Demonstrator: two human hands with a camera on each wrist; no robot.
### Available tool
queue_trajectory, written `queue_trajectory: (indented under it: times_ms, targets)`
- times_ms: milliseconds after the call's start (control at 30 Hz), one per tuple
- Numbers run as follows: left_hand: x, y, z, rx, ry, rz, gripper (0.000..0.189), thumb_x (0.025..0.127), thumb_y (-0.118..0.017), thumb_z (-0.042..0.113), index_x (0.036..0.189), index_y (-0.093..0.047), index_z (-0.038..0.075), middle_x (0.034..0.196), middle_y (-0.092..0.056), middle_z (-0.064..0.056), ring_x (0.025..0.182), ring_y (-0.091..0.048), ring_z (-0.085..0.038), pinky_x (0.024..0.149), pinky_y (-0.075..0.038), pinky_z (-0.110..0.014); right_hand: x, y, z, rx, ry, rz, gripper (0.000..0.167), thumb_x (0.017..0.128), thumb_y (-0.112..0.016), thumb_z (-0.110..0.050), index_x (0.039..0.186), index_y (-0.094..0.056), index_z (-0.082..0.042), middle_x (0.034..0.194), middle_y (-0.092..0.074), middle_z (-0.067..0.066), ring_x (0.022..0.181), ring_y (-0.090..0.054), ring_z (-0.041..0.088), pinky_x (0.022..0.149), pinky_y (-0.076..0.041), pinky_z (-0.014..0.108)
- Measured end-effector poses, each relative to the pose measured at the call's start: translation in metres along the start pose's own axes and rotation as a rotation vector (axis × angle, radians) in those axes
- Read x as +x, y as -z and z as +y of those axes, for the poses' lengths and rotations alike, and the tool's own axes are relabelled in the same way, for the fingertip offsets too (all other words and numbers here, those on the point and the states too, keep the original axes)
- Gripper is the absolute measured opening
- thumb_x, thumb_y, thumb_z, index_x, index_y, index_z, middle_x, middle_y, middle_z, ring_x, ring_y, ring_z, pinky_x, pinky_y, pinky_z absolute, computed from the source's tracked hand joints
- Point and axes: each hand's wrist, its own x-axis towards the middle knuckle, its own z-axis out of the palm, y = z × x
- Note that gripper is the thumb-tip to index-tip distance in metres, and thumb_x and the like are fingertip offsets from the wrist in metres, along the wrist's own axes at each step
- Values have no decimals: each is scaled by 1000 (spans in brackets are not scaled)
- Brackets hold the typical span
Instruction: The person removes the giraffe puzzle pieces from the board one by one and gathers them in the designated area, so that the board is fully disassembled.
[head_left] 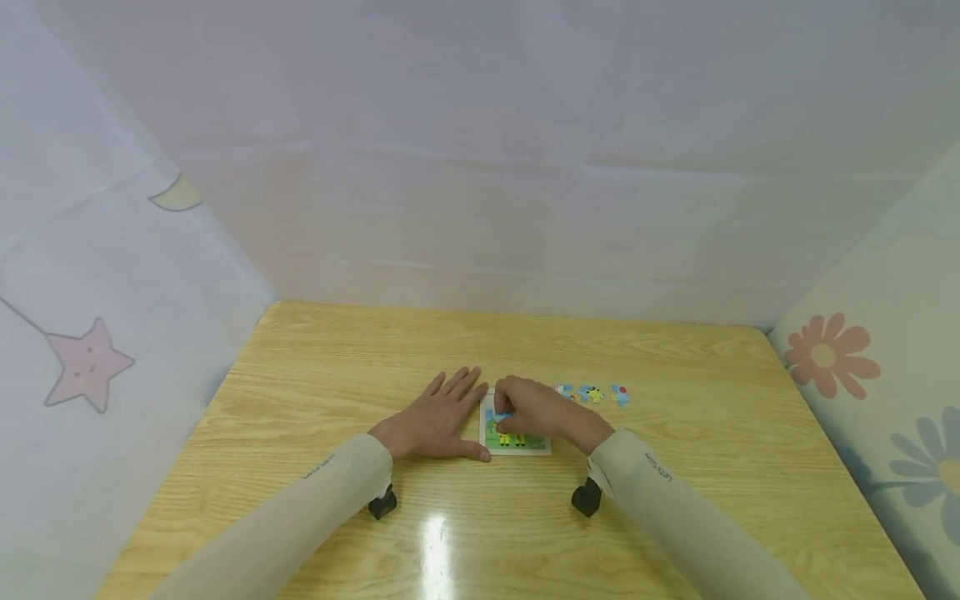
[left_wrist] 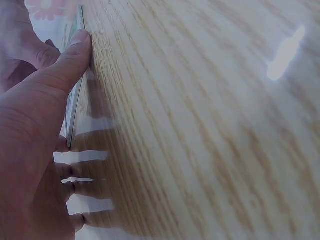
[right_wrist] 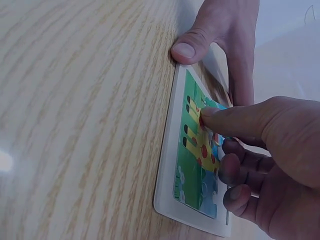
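So, glossy yellow wood-grain table (head_left: pixel 337 358), pale fabric walls (head_left: pixel 480 208). White-bordered rectangular picture puzzle (right_wrist: pixel 170 150) lies flat mid-table. Left hand (head_left: pixel 438 421) spread, thumb on its corner; right hand (head_left: pixel 534 407) curled over it, pinch unclear.

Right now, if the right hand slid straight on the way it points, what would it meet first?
Most likely the left hand, spread by the left edge of the puzzle board; depth is hard to judge.
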Motion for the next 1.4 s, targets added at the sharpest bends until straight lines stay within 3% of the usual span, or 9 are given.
queue_trajectory:
  times_ms: [167, 333, 467, 633, 833, 1400]
  targets:
    - [0, 0, 0, 16, -1, 2, 115, 91, -57, 84, 172, -20, 10, 182, -5, -15, 170, -5, -35, 136, -11, -63, 0, -2, -2, 12, 18, 4, 18, 98, -79, -20, 108, -64, -15, 96, -64, -3, 83, -56, 12, 75, -51, 30]
    - [0, 0, 0, 43, 1, 5, 116, 90, -56, 85, 172, -19, 11, 182, -5, -15, 170, -6, -34, 136, -13, -62, -4, 0, -3, 56, 66, -20, 6, 104, -70, -16, 109, -72, -14, 100, -66, -2, 83, -57, 12, 75, -51, 29]
    - [0, -1, -1, 42, 3, 5, 117, 90, -57, 85, 172, -19, 11, 182, -4, -14, 170, -6, -34, 136, -13, -61, -5, 1, -1, 85, 78, -43, 11, 108, -64, -16, 110, -74, -13, 104, -66, 1, 85, -56, 12, 77, -51, 30]
    - [-1, -1, -1, 41, 1, 0, 117, 91, -57, 84, 172, -18, 10, 182, -3, -14, 170, -5, -34, 137, -12, -62, -4, -1, -2, 46, 59, -60, 7, 104, -69, -13, 110, -74, -13, 103, -66, 0, 86, -57, 12, 79, -53, 31]
    - [-1, 1, 0, 32, -4, 1, 117, 91, -57, 84, 172, -19, 10, 182, -4, -15, 170, -6, -35, 137, -12, -62, -4, -5, -3, -4, 77, -55, 5, 103, -67, -11, 107, -70, -12, 94, -64, -2, 79, -53, 11, 72, -49, 27]
    - [-1, 2, 0, 17, -2, 0, 116, 91, -58, 83, 172, -18, 10, 182, -3, -15, 170, -5, -35, 137, -10, -61, -4, -7, -4, -7, 79, -62, 6, 105, -65, -15, 105, -65, -9, 88, -60, -3, 73, -49, 9, 68, -44, 24]
